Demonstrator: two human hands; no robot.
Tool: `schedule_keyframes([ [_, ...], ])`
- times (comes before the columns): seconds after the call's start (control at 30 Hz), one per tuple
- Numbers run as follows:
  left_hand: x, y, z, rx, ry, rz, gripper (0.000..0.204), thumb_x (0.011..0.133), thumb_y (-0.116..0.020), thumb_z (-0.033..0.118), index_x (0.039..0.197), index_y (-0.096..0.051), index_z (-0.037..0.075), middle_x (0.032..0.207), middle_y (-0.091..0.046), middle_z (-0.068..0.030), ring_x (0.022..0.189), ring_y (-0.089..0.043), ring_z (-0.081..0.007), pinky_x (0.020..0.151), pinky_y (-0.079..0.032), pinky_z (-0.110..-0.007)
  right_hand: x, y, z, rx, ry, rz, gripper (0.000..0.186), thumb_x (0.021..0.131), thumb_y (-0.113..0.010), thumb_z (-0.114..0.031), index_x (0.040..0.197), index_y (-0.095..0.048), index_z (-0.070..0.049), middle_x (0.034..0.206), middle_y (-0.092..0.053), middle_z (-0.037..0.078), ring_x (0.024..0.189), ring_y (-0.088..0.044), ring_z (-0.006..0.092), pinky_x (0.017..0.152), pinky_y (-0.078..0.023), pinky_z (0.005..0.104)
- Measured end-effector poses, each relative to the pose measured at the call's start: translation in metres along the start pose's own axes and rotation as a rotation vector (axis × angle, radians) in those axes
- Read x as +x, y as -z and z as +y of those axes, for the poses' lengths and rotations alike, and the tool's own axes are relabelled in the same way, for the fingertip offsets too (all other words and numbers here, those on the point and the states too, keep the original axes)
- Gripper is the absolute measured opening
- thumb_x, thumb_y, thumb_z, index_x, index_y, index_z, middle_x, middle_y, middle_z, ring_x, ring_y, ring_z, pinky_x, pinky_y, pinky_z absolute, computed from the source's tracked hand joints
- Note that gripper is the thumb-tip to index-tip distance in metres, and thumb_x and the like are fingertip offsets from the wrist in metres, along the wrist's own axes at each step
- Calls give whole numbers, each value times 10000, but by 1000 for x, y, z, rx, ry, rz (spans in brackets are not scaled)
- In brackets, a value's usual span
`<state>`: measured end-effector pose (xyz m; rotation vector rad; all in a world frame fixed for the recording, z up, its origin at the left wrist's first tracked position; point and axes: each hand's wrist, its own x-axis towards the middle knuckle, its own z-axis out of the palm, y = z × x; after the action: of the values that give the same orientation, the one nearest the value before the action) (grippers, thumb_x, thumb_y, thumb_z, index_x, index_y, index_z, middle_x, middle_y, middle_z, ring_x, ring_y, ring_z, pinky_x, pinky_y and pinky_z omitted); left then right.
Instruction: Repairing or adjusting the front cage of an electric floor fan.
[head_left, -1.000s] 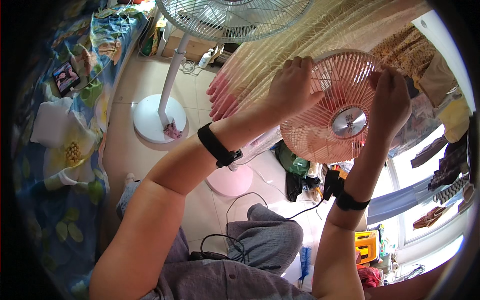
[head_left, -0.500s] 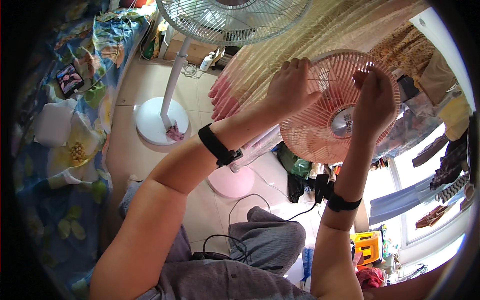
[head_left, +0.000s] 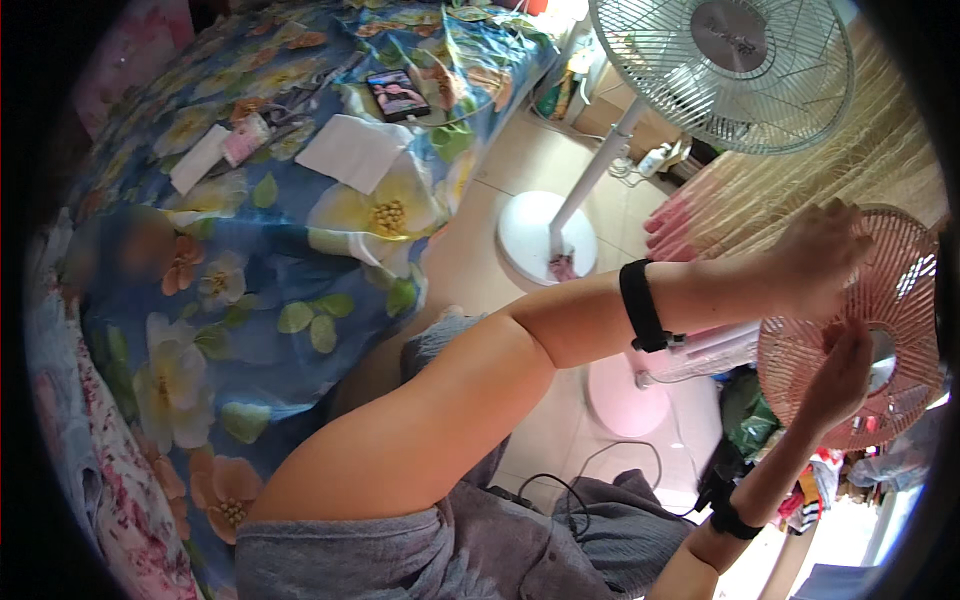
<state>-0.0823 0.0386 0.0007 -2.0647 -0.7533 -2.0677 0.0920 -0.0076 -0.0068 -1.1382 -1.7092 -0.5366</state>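
In front of the pink fan [head_left: 785, 385], my left hand [head_left: 818, 258] is by the upper left rim of its grille. Its fingers look curled in and slightly blurred, and whatever they hold is hidden. Lower down, my right hand [head_left: 842, 378] is held up before the grille, near the silvery centre disc [head_left: 882, 362]. Its fingertips are pressed together, and I cannot make out anything between them. Each forearm carries a black strap, one on the left [head_left: 641, 305] and one on the right [head_left: 733, 520]. The fan's round pink base [head_left: 628, 398] rests on the tiles.
A white standing fan [head_left: 590, 185] with a metal grille is farther back. To the left, a bed with a flowered blue cover [head_left: 330, 265] holds a phone [head_left: 398, 95], a white cloth [head_left: 355, 150] and a small pink packet [head_left: 246, 140]. A sheer curtain [head_left: 800, 185] hangs behind; cables lie on the floor.
The view has swung left, so more of the bed shows and the fans sit farther right. My left hand's fingers have curled in more; my right hand has come lower, closer beneath the left.
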Motion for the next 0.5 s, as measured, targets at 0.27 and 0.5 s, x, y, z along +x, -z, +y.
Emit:
schedule_keyframes([
  [0.27,6,3,22,12,2,-529,231,717,-627,283,788,-716,82,777,-667,-157,816,-652,-326,728,-518,-440,10,16,39,299,-126,-23,238,994,-525,-173,1138,-652,-33,942,-652,15,769,-590,79,663,-484,225],
  [0.5,3,-15,1,-61,27,-564,223,747,-584,285,813,-740,140,741,-671,-134,756,-657,-333,715,-527,-433,2,14,42,255,-114,27,264,995,-516,-161,1171,-636,-5,955,-643,45,699,-536,86,621,-450,232],
])
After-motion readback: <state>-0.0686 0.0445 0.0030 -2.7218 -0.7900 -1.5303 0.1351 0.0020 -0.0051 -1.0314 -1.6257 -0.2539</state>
